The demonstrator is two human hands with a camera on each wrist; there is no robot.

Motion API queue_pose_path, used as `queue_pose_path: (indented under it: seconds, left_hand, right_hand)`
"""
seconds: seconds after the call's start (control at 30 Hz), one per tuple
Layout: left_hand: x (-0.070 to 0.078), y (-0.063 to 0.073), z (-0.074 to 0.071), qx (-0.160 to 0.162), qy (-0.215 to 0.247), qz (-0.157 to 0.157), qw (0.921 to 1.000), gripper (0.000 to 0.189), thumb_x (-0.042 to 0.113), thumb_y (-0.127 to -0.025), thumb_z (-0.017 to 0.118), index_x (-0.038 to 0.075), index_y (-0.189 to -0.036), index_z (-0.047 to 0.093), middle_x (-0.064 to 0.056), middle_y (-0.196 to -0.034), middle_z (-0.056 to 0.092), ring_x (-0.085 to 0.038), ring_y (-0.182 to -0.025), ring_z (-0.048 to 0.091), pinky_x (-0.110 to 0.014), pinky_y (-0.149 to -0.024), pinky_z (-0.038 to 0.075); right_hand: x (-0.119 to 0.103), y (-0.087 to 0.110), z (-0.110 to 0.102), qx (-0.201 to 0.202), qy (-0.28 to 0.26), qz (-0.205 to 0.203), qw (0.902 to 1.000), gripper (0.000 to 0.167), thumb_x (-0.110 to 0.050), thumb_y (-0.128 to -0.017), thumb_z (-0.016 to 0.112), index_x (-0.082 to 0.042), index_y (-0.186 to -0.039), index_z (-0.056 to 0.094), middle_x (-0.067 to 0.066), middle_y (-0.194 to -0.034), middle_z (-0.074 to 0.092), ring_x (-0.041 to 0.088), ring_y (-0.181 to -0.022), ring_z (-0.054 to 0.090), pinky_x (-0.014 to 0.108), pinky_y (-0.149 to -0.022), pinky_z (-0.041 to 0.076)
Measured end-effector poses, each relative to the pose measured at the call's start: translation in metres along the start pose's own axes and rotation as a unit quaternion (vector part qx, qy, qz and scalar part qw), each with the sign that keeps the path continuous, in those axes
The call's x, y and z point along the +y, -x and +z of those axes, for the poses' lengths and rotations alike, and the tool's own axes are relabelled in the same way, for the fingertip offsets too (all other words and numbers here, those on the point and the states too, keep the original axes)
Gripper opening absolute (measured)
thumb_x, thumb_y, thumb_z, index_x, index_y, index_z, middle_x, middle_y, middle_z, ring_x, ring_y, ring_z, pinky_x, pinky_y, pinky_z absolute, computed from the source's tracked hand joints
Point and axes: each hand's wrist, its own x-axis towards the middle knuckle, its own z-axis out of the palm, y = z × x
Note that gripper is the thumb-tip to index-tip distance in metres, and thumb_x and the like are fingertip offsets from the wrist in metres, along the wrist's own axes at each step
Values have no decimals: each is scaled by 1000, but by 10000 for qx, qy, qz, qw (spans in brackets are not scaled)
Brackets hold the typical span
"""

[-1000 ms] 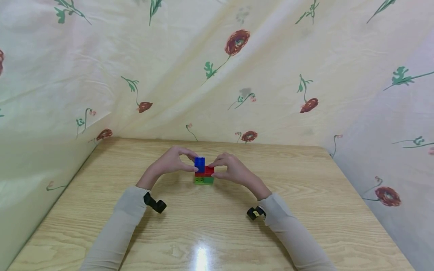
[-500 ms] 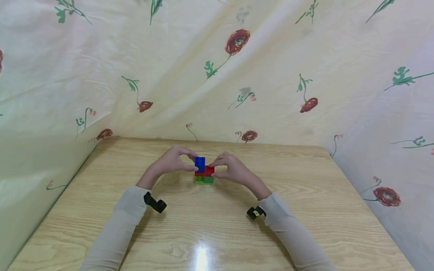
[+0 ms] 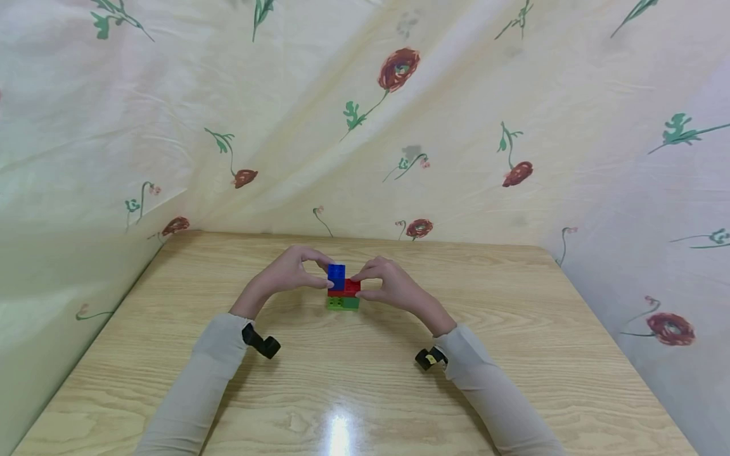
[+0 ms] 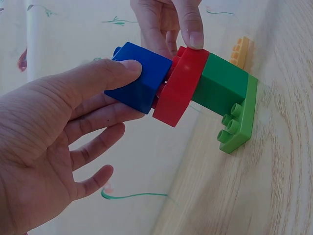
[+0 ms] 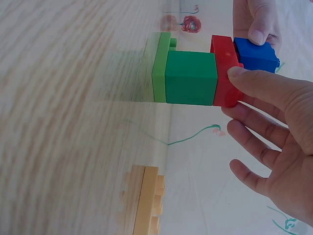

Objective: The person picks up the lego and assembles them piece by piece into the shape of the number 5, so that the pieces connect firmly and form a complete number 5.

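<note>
A small stack of toy building bricks stands mid-table. Its base is a light green plate, carrying a dark green brick on one end; bare studs show on the other. On the dark green brick lies a longer red brick, overhanging those studs. My left hand pinches a blue brick between thumb and fingers over the red brick's left end. Red studs show at the seam between blue and red. From the other side my right hand grips the red brick's right end by thumb and fingertips.
An orange studded brick lies on the wooden table near the stack, seen in both wrist views and hidden in the head view. Behind the table hangs a flower-patterned cloth. Black cameras sit on both wrists.
The blue brick has tilted slightly, and its studded top shows more clearly than before. Both hands stay in nearly the same place, holding the same bricks.
</note>
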Motion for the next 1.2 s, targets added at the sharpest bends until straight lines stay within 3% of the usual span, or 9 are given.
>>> queue_pose_path:
  seconds: [1.2]
  left_hand:
    - [-1,1,2,32,24,-54,10000,35,26,-81,87,17,-114,79,-1,-106,76,-27,-118,62,-65,-112,35]
  right_hand:
    - [1,2,1,-60,-48,0,10000,28,-15,-89,80,-5,-115,77,9,-108,75,27,-102,63,50,-90,54]
